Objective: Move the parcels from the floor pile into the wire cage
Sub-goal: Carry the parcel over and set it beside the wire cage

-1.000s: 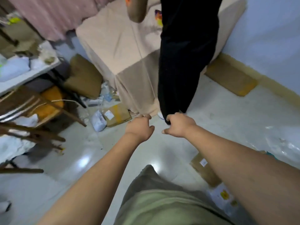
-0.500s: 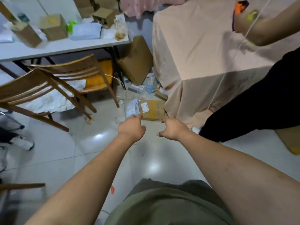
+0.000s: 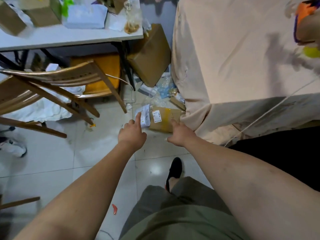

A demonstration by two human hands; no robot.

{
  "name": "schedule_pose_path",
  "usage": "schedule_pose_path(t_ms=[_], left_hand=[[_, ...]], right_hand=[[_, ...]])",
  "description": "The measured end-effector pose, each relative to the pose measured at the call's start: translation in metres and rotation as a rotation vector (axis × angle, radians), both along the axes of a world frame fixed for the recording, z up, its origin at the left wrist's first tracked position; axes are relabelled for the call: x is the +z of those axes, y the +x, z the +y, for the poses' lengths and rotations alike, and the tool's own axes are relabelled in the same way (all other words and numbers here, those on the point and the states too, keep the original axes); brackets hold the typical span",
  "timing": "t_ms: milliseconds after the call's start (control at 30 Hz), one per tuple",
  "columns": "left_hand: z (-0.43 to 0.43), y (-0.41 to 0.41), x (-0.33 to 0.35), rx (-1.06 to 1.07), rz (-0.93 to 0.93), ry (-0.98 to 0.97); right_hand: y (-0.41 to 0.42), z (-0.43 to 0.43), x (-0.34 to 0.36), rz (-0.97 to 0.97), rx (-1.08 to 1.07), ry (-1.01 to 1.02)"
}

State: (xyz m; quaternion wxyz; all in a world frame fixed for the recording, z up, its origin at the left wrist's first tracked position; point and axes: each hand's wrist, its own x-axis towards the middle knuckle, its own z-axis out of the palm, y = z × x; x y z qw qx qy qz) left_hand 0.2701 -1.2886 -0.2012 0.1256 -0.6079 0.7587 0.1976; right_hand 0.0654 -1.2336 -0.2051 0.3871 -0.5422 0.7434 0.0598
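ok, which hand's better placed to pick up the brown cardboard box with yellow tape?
Right. The right hand is at the near edge of the brown cardboard box, fingers reaching toward it. The left hand sits further left, its index finger over the white plastic mailer beside the box.

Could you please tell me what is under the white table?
An orange object shows under the table, partly behind a wooden chair; the chair and shadow hide the rest.

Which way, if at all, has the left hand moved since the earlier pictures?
Yes: the left hand went forward toward the white parcel beside the brown box; its forefinger now overlaps it.
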Motion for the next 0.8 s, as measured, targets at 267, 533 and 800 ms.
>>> schedule_pose_path(t_ms=[267,533,800], left_hand=[[-0.113,-0.029,-0.111,-0.105,-0.006,0.058],[-0.184,-0.064,-0.328,-0.272,0.095,0.17],[-0.237,-0.103,-0.57,-0.112,0.298,0.269]], right_hand=[[-0.042,-0.114,-0.109,-0.02,-0.11,0.01],[-0.064,-0.192,-0.329,0.088,-0.272,-0.009],[-0.093,-0.214,-0.56,0.084,-0.319,0.055]])
